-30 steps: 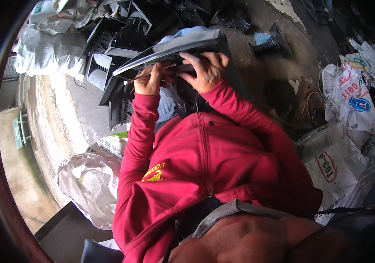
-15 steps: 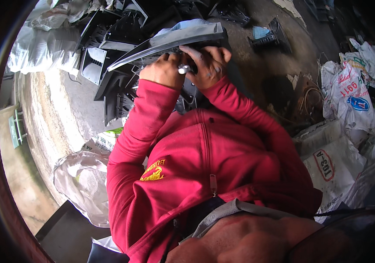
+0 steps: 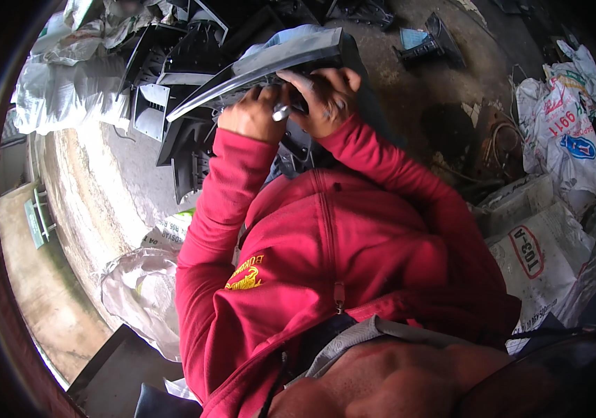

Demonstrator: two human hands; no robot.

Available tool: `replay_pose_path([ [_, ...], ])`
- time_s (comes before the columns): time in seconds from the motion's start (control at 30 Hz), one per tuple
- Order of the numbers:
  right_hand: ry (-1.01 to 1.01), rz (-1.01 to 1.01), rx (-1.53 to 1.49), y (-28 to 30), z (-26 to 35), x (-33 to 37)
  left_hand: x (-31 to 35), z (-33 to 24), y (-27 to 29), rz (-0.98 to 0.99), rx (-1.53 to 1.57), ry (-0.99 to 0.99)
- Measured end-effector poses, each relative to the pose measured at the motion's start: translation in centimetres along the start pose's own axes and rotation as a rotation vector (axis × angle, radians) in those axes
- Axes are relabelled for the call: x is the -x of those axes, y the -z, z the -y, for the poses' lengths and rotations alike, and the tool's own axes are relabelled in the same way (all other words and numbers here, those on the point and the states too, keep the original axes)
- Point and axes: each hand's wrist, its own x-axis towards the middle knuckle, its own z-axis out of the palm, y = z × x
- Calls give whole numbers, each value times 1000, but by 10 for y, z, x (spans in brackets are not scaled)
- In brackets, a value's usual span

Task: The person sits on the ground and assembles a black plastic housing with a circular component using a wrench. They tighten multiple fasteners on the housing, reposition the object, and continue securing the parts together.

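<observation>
A black plastic housing (image 3: pixel 287 56) with a pale, scuffed long edge lies tilted across my lap, just beyond both hands. My left hand (image 3: pixel 253 115) is closed at its near side, knuckles up. From the thumb side of that fist sticks the rounded shiny end of a metal tool (image 3: pixel 281 112); its other end is hidden, so its kind does not show. Beside it, my right hand (image 3: pixel 327 103) bends its fingers over the housing's near side, with one digit stretched along the edge toward the left. Both hands nearly touch around the tool's end.
Several black plastic housings (image 3: pixel 190 164) lie piled ahead and to the left. Another housing piece (image 3: pixel 432 43) sits on the floor at far right. White sacks (image 3: pixel 566 139) crowd my right side, and a clear plastic bag (image 3: pixel 141 296) stands at left near a dark panel (image 3: pixel 120 376).
Both hands, the tool and the housing have shifted slightly up and left in the picture. The surroundings have shifted a little too; the grips look the same.
</observation>
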Motion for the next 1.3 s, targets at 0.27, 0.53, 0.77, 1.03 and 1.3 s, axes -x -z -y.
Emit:
replay_pose_path([
  [0.27, 82, -49, 60, 0, -2, 6, 42, 23, -12, 26, 891, 383],
  [0.53, 50, -45, 22, 1, -3, 4, 37, 24, 4, -124, 1183, 458],
  [0.77, 29, -35, 12, 1, 1, 3, 20, 21, 1, -169, 448, 86],
  [1.03, -8, 73, 27, 9, 2, 3, -2, -8, 5, 51, -126, 10],
  [1.3, 12, -30, 18, -2, 0, 5, 17, -12, 9, -26, 51, -10],
])
